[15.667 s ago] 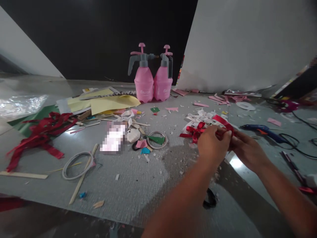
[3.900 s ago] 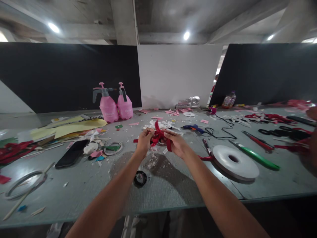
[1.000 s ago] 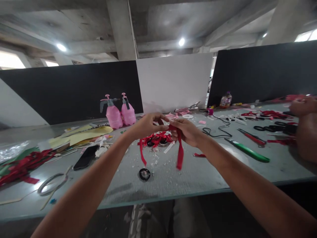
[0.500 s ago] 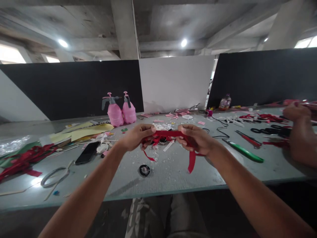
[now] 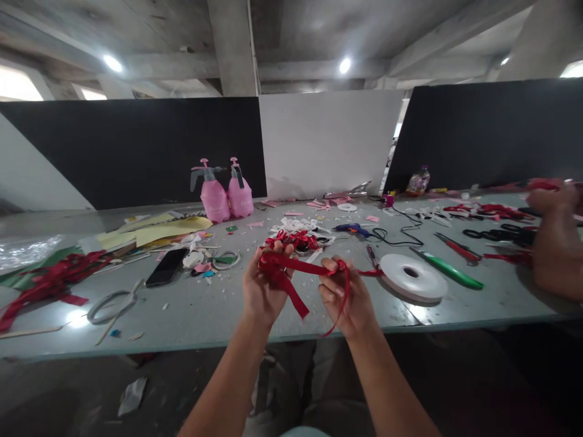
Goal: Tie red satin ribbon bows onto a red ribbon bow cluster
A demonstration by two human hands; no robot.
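Note:
Both of my hands hold one red ribbon (image 5: pixel 296 267) in the air above the near edge of the grey table (image 5: pixel 195 315). My left hand (image 5: pixel 263 290) grips a bunched loop of it, and a loose end hangs down between the hands. My right hand (image 5: pixel 348 298) has the ribbon wound over its fingers, with a thin strand curling below. A stretch of ribbon runs taut from one hand to the other.
Finished red bows (image 5: pixel 294 238) lie behind my hands. A white tape roll (image 5: pixel 413 277), a green-handled tool (image 5: pixel 449 269), a blue glue gun (image 5: pixel 351 229), a phone (image 5: pixel 164 267), two pink spray bottles (image 5: pixel 226 194) and red ribbon scraps (image 5: pixel 50 279) sit around. Another person's arm (image 5: pixel 553 240) is at right.
My hands have dropped and come back toward the table's near edge. The ribbon was stretched flat between them; now it is bunched at the left hand and wrapped on the right.

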